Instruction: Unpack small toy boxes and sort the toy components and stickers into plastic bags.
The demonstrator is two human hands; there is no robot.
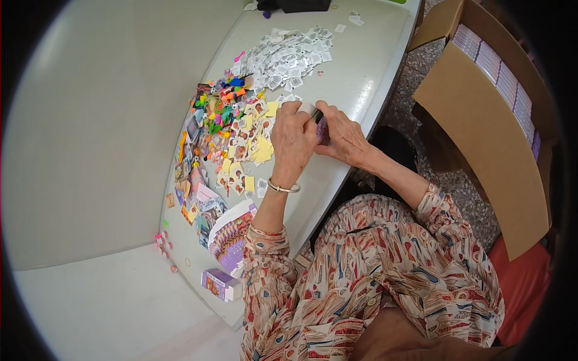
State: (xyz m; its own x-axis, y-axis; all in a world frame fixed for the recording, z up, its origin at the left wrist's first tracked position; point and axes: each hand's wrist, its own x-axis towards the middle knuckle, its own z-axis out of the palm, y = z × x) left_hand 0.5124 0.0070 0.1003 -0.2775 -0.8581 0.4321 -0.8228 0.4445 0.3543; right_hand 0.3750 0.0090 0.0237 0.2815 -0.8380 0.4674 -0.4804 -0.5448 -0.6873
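Above the table's near edge, my left hand (291,139) and my right hand (347,137) come together around a small purple box (323,130). The fingers of both are bent and closed on it, and they cover much of it, so its open or folded state is hidden. To the left of my hands lie loose picture stickers and yellow paper pieces (263,149). A fan of flat purple printed cartons (232,240) rests by my left forearm, beside a standing purple and white box (220,284).
Small white printed packets (286,57) form a heap at the far side. Colourful little plastic toys (223,108) and printed cards (195,186) lie along the left. On the right, an open cardboard carton (475,114) holds rows of purple boxes (500,75). A dark object (295,6) sits at the far edge.
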